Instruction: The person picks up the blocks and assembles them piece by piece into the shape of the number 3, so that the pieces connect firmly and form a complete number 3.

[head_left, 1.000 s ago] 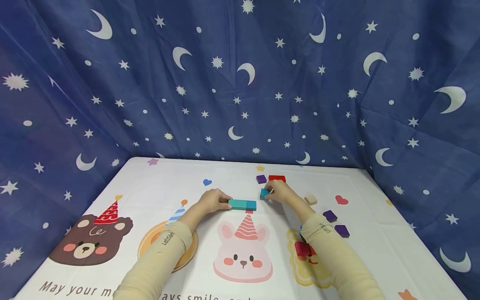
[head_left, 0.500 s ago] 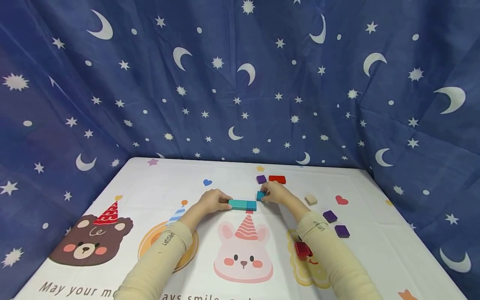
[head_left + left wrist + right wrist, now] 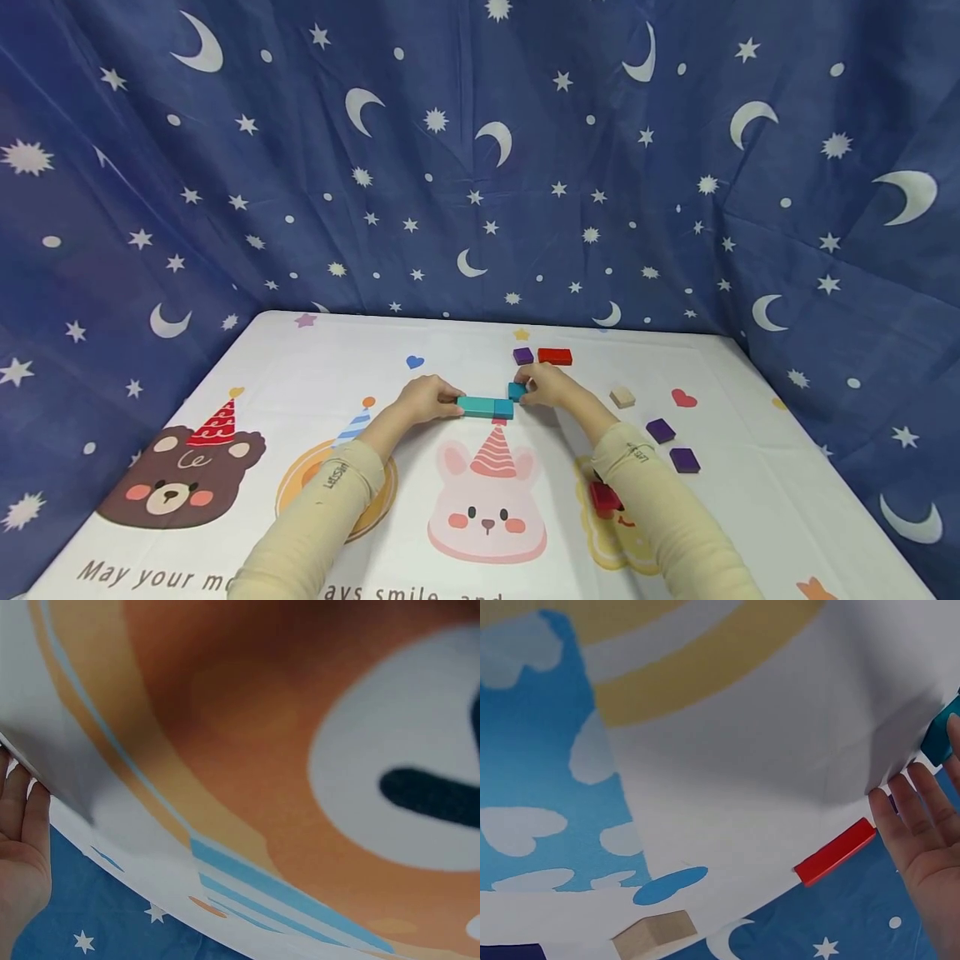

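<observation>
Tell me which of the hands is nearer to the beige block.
Right. The right hand is left of the beige block; the left hand is much farther left, beyond the teal block.

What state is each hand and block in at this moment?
Left hand: holding the left end of the teal block
Teal block: lying end to end with one blue block
Right hand: pinching another blue block
Three purple blocks: lying loose
Beige block: lying loose
Far red block: lying loose
Near red block: lying by the right sleeve

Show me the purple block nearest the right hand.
The purple block beside the long red block; the other two lie farther off, past the beige block.
</observation>
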The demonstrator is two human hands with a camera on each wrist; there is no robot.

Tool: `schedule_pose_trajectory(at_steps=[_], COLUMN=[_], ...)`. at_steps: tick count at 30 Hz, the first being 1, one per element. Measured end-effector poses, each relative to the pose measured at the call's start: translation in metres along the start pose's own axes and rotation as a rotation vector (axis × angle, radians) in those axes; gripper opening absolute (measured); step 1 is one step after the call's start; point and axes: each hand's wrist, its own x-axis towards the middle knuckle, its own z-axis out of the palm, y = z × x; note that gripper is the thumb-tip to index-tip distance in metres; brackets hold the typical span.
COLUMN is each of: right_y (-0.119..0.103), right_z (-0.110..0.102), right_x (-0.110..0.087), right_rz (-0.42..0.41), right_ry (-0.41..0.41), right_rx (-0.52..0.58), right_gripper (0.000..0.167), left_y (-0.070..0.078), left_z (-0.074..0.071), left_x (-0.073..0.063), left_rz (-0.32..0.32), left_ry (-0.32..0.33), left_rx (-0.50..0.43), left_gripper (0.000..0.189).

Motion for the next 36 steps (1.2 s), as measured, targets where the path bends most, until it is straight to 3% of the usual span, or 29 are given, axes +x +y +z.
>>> schedule_pose_trajectory(at_steps=[10, 13, 14, 32, 35, 36], right_y=[0.015, 0.012, 0.002, -0.006, -0.006, -0.006], right_z=[0.006, 0.005, 0.0, -0.003, -0.003, -0.003], right_x=[0.008, 0.006, 0.0, -0.005, -0.005, -0.005], right_rz=[-0.048, -0.026, 0.01, -0.024, -0.021, -0.016], right_ry=[-0.011, -0.005, -0.015, -0.005, -0.008, -0.009], right_rx=[0.019, 0.026, 0.02, -0.043, -0.043, -0.041], right_gripper=[0.029, 0.029, 0.029, 0.031, 0.032, 0.032], left_y=[0.001, 0.001, 0.002, 0.001, -0.003, -0.011], left_z=[0.0, 0.001, 0.001, 0.0, 0.001, 0.006], left_x=[0.0, 0.0, 0.001, 0.0, 0.002, 0.006], left_rz=[-0.001, 0.007, 0.007, -0.004, 0.002, 0.032], left_ry=[-0.003, -0.002, -0.004, -0.003, -0.009, 0.0], left_rx=[-0.006, -0.006, -0.013, -0.023, -0.033, -0.029], left_gripper=[0.032, 0.032, 0.032, 0.033, 0.033, 0.034])
